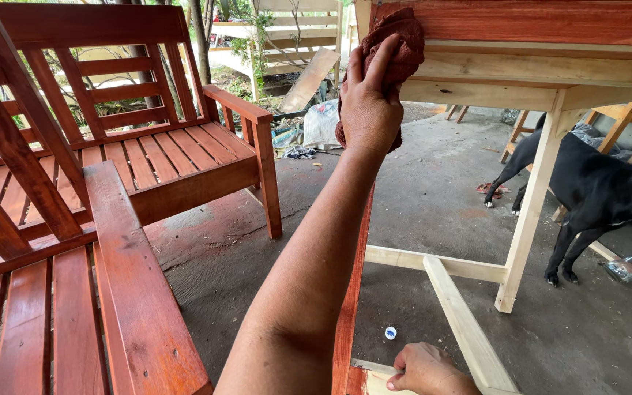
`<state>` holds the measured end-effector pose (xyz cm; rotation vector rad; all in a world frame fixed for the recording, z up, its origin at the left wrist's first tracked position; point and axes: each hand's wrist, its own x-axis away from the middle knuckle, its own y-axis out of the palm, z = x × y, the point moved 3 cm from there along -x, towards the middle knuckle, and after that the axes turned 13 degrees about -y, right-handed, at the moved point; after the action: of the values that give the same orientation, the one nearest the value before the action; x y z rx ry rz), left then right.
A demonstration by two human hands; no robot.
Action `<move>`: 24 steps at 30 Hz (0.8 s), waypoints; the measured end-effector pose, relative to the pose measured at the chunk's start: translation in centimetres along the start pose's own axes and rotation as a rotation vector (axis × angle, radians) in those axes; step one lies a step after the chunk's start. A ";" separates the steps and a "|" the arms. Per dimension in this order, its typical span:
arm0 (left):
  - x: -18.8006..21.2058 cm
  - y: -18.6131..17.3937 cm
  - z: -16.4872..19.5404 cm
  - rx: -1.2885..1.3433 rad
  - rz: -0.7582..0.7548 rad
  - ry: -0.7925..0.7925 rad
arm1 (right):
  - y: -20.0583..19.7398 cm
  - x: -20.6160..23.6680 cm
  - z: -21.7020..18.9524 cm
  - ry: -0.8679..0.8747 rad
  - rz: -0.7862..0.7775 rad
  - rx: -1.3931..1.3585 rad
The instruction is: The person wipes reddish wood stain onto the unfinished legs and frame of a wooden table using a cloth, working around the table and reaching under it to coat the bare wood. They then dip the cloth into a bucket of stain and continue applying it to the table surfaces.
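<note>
Our left hand (pixel 366 99) grips a reddish rag (pixel 401 45) against the half-stained table frame (pixel 535 69) while our closed right hand (pixel 424 369) steadies its lower rail (pixel 374 379).

Free room and obstacles, wooden table frame (pixel 550 69):
- Left of the stained corner leg (pixel 352 307): open concrete floor (pixel 257 241), bounded by the red slatted bench (pixel 177 157).
- Under the top rail: open bay between corner leg and pale far leg (pixel 532 205).
- Low down: pale stretchers (pixel 448 292) cross the bay.
- Right edge: black dog (pixel 594 194) blocks passage.
</note>
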<state>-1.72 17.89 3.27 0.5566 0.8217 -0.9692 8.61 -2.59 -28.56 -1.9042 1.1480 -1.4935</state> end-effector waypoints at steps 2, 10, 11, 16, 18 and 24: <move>0.4 0.0 0.1 -0.013 0.008 -0.011 | -0.1 -0.5 0.4 -0.017 -0.023 -0.039; 2.0 -0.7 0.9 -0.050 0.051 0.032 | 1.1 -1.7 2.1 -0.056 -0.018 -0.079; 2.0 -0.7 0.9 -0.053 0.052 0.029 | 1.2 -1.6 2.0 -0.060 0.020 -0.077; 1.7 -0.1 0.7 -0.071 0.050 -0.010 | 1.4 -1.1 1.4 -0.050 0.117 -0.027; 1.8 0.1 0.5 -0.089 0.026 -0.032 | 1.4 -1.1 1.3 -0.058 0.108 -0.023; 3.9 -0.8 -0.3 -0.113 0.008 -0.086 | 1.5 -1.0 1.6 -0.146 0.231 0.022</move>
<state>-1.31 15.77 -0.09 0.4176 0.7912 -0.9276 9.62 -2.79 -30.74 -1.7662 1.2309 -1.2188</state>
